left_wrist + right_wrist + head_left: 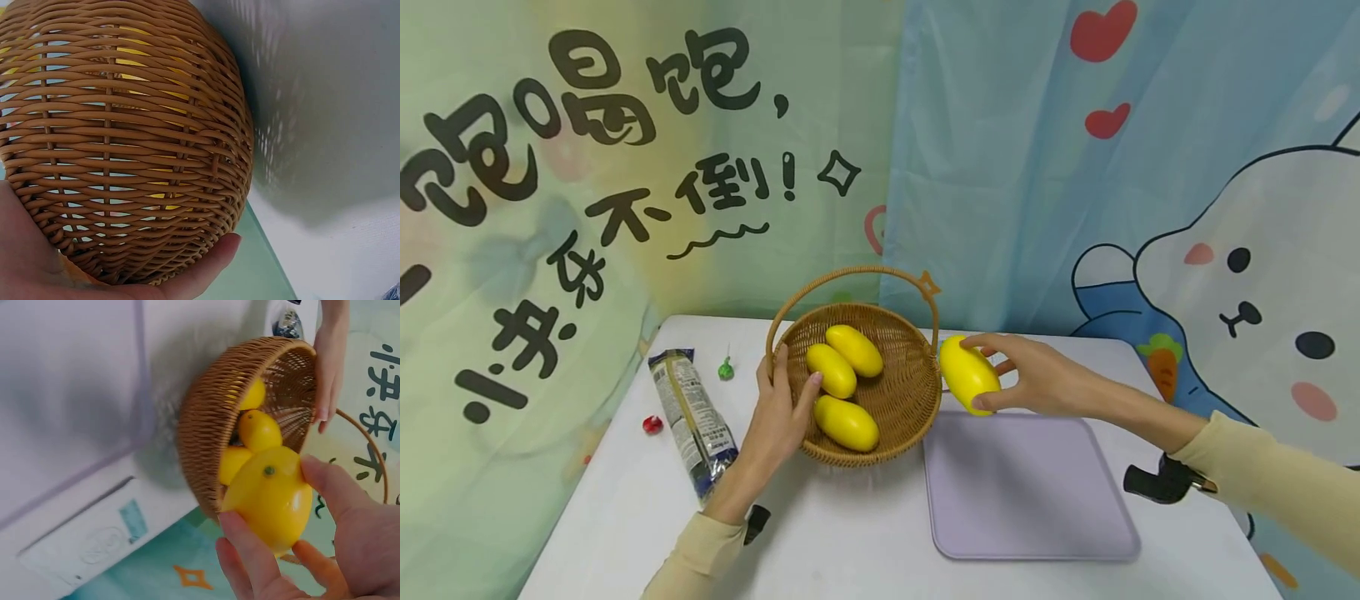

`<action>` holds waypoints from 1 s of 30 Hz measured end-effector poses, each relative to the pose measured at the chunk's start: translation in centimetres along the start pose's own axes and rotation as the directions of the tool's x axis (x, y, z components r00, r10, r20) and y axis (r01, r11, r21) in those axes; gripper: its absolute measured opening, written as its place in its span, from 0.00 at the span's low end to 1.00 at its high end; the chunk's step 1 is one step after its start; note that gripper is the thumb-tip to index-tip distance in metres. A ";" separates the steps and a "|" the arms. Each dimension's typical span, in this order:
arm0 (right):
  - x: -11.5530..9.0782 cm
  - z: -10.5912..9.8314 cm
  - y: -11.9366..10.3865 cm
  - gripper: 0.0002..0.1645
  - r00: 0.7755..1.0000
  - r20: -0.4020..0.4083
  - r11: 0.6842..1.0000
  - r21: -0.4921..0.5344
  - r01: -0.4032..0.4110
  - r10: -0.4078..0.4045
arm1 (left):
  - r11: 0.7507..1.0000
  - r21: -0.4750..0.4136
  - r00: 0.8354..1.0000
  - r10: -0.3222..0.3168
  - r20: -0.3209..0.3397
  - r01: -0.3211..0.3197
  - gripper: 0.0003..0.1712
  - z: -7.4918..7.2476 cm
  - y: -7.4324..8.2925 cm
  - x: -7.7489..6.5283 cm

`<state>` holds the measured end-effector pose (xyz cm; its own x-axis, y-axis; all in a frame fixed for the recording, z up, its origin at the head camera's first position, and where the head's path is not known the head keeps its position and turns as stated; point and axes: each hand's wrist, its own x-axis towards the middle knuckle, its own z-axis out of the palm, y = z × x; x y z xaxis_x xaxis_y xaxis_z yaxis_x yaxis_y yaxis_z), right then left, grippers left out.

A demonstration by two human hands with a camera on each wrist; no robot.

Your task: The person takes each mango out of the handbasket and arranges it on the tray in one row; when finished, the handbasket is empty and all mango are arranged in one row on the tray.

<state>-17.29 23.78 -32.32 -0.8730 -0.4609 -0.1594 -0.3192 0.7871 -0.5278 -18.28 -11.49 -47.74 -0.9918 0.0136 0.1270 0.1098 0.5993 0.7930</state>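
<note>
My right hand (1048,383) holds a yellow mango (967,375) between thumb and fingers, just outside the right rim of a brown wicker basket (898,408). A small green stem spot shows on that mango (269,500) in the right wrist view, where it overlaps the basket's opening. My left hand (778,429) grips the basket's left rim, thumb over the edge. From the left wrist view, the thumb lies along the woven side (125,144). Inside sit three more yellow mangoes: one near the front (847,423), the others touching each other behind it.
A lilac tray (1030,492) lies right of the basket. On the left are a blue and silver snack packet (694,417), a small green wrapped item (726,369) and a red one (652,425). The basket's arched handle (857,271) stands up; a printed curtain (985,208) hangs behind.
</note>
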 end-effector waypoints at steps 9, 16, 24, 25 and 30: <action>-1.4 4.0 3.0 0.46 0.996 -0.064 0.995 0.079 -0.061 0.066 | 1.000 -0.004 1.000 0.002 0.001 -0.002 0.50 -0.1 -0.1 0.1; -1.7 9.5 5.0 0.47 0.985 -0.062 0.977 0.148 -0.152 0.163 | 1.000 -0.009 1.000 0.005 0.004 -0.005 0.50 0.1 -0.1 0.1; -1.9 13.9 5.9 0.47 0.978 -0.069 0.969 0.163 -0.185 0.198 | 1.000 0.000 1.000 -0.009 0.005 0.009 0.51 0.1 0.0 0.3; -2.0 14.1 6.0 0.48 0.978 -0.079 0.972 0.155 -0.179 0.193 | 1.000 0.000 1.000 -0.009 0.009 0.009 0.51 0.1 0.0 0.3; -2.2 14.7 5.9 0.47 0.979 -0.108 0.978 0.136 -0.156 0.171 | 1.000 0.001 1.000 -0.009 0.010 0.009 0.50 0.1 -0.2 0.3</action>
<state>-11.81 23.42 -47.37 -0.9494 -0.2726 -0.1558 -0.1264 0.7862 -0.6049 -18.58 -11.56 -47.90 -0.9933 0.0163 0.1141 0.1010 0.5998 0.7937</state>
